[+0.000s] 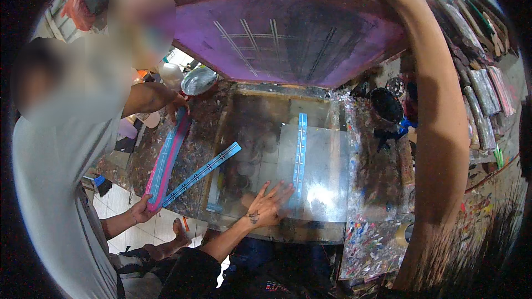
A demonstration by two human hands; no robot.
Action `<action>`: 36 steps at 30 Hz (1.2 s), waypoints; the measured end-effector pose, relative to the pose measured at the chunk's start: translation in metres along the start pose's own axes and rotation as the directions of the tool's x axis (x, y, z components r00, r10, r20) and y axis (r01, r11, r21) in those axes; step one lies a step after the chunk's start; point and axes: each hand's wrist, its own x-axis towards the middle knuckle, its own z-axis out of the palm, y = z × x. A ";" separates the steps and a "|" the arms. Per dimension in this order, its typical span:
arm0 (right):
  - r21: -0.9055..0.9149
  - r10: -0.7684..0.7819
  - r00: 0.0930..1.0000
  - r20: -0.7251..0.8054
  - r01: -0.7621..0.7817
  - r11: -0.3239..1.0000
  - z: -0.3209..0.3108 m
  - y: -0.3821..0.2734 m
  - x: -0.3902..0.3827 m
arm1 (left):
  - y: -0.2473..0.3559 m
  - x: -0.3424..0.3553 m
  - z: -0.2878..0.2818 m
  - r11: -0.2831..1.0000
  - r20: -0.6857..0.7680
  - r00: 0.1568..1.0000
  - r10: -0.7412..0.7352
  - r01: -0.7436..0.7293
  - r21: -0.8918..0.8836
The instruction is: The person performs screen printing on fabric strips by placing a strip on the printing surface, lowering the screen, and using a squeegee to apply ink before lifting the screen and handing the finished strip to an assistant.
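One blue strip (301, 147) lies nearly upright in the head view, on a clear sheet (327, 160) under the raised screen (354, 27). The left hand (265, 209) is spread palm down beside the strip's lower end, gripping nothing; whether its fingertips touch the strip or only the sheet, I cannot tell. The right arm (440, 94) reaches up past the screen's side, but the right hand is out of view, so its grip cannot be told.

To the left, a co-worker's hands (143, 209) hold a pink-and-blue stack (166, 160), and a second strip (205, 173) slants away from its lower end, well apart from the first.

Placing seems to be the step in hand: best to press the strip flat with light fingertips, square it to the sheet (a slight skew could spoil alignment), and hold the screen clear while the left hand is beneath it.
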 end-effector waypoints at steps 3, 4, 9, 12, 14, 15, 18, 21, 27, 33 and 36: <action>0.082 0.001 0.999 -0.045 0.003 0.997 -0.011 -0.015 -0.013 | -0.005 -0.001 -0.006 1.000 0.067 0.997 -0.026 0.025 0.018; 0.032 0.000 1.000 -0.023 0.001 0.999 -0.011 -0.013 -0.011 | -0.001 -0.001 -0.003 0.999 0.088 0.996 -0.027 0.025 0.029; 0.031 -0.044 0.998 -0.051 0.045 0.998 -0.012 -0.024 -0.018 | -0.003 -0.028 0.056 0.944 -0.208 0.924 -0.320 0.292 -0.153; -0.041 -0.008 1.000 -0.013 0.007 0.999 0.002 -0.001 -0.003 | 0.010 -0.026 0.040 0.946 -0.222 0.925 -0.307 0.271 -0.180; 0.092 -0.017 0.998 -0.054 0.022 0.996 -0.004 -0.001 -0.006 | 0.010 -0.028 0.036 0.945 -0.237 0.919 -0.315 0.279 -0.172; 0.012 -0.091 0.994 -0.058 0.092 0.996 -0.005 0.000 -0.008 | 0.009 -0.029 0.039 0.944 -0.232 0.918 -0.322 0.292 -0.155; 0.114 -0.055 0.995 -0.078 0.064 0.991 -0.003 -0.005 -0.011 | 0.009 -0.027 0.045 0.940 -0.216 0.917 -0.336 0.311 -0.140; 0.137 0.025 0.999 -0.039 -0.020 0.990 -0.009 -0.028 -0.005 | 0.005 -0.025 0.061 0.919 -0.194 0.898 -0.394 0.390 -0.063; -0.009 -0.104 0.981 -0.163 0.104 0.995 0.036 0.041 -0.013 | 0.116 0.089 0.022 0.586 -0.320 0.939 -0.128 -0.189 -0.788; 0.345 0.272 0.961 -0.046 -0.240 0.907 -0.011 -0.074 -0.065 | 0.058 0.036 -0.112 0.869 -0.861 0.403 -0.311 -0.245 -0.429; 0.356 0.377 0.914 -0.152 -0.305 0.883 -0.020 -0.109 -0.135 | 0.044 -0.028 -0.215 0.957 -0.981 0.160 -0.112 0.283 -0.063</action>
